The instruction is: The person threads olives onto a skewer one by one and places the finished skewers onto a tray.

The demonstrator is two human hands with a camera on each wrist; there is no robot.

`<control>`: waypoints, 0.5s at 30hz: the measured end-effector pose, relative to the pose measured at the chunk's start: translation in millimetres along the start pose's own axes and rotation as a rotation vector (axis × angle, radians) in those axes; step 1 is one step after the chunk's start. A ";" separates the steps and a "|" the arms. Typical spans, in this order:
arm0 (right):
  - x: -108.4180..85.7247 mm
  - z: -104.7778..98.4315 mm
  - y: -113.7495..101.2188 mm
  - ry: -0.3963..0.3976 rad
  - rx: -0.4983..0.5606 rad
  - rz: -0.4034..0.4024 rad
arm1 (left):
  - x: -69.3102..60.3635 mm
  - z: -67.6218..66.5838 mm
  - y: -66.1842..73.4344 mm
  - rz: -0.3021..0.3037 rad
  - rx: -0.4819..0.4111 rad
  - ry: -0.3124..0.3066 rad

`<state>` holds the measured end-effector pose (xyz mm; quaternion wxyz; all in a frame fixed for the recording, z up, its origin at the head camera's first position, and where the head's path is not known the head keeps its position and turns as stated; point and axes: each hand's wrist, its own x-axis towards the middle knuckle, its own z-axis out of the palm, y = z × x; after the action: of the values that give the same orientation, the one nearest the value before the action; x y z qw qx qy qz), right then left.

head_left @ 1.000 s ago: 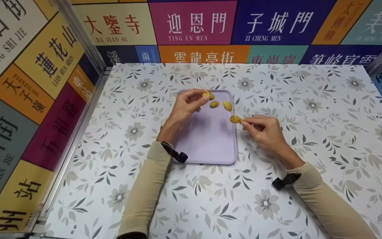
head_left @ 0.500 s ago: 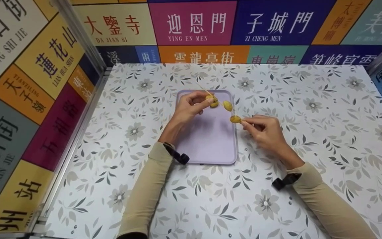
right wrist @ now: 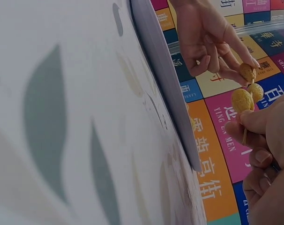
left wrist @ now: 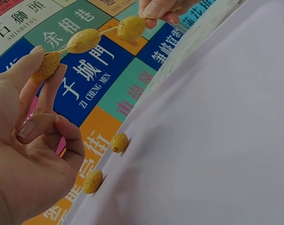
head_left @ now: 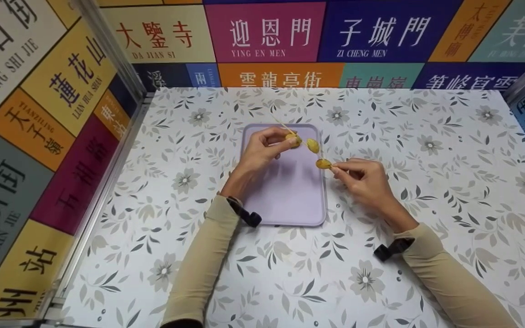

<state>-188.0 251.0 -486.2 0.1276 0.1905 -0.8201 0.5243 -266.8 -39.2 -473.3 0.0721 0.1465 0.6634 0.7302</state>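
A thin wooden skewer point(head_left: 280, 122) slants over the tray, carrying three wrinkled yellow fruits. My left hand point(head_left: 262, 148) pinches the far-end fruit point(left wrist: 46, 66) between thumb and fingers, and a bare length of skewer sticks out beyond it. The middle fruit point(head_left: 312, 146) sits on the stick with a gap on either side. Closest to my right hand point(head_left: 362, 180) is the third fruit point(head_left: 323, 163); that hand pinches the skewer's end just behind it. Two loose fruits show in the left wrist view, one point(left wrist: 119, 142) above the other point(left wrist: 93, 182), on the tray near its edge.
Beneath the hands lies a shallow lilac tray point(head_left: 285, 200) on a table point(head_left: 326, 282) covered in a leaf-and-flower print. Panels with large printed characters point(head_left: 267, 34) stand along the back and left side of the table.
My left hand has moved a little right and toward the right hand, sliding its fruit along the skewer closer to the middle one. The right hand has stayed put.
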 end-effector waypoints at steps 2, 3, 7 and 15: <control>-0.1 0.6 -0.1 -0.001 0.003 0.019 | -0.2 0.9 -0.4 -0.003 -0.001 0.001; -0.1 0.8 0.1 -0.004 0.006 0.028 | -0.4 1.3 -0.6 -0.004 0.000 0.001; -0.6 1.4 -0.5 -0.026 0.018 0.062 | -1.3 2.0 -1.5 -0.010 -0.009 0.005; -0.4 1.2 -1.6 -0.037 0.018 0.088 | -1.7 3.9 -1.6 -0.036 -0.017 0.010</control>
<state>-186.9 249.3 -485.6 0.0874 0.1652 -0.8252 0.5330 -264.1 -35.9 -474.8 0.0834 0.1303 0.6602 0.7350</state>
